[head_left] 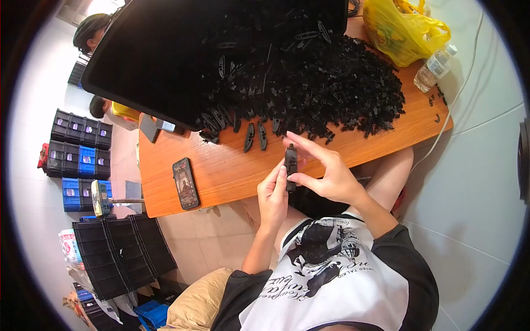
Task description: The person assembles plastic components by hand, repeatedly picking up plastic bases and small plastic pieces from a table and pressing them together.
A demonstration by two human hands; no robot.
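Observation:
Just off the table's front edge, I hold a long, narrow black plastic part upright. My left hand pinches it from the left, the thumb lying along its side. My right hand is closed around it from the right, with the thumb against its lower half and the fingers reaching over its top. The fingertips behind the part are hidden. Similar elongated black parts lie on the table beyond my hands, beside a large heap of small black plastic pieces.
A big black tray tips toward the heap on the wooden table. A phone lies left. A yellow bag, a clear bottle and a white cable are right. Black and blue crates stand left; people are behind.

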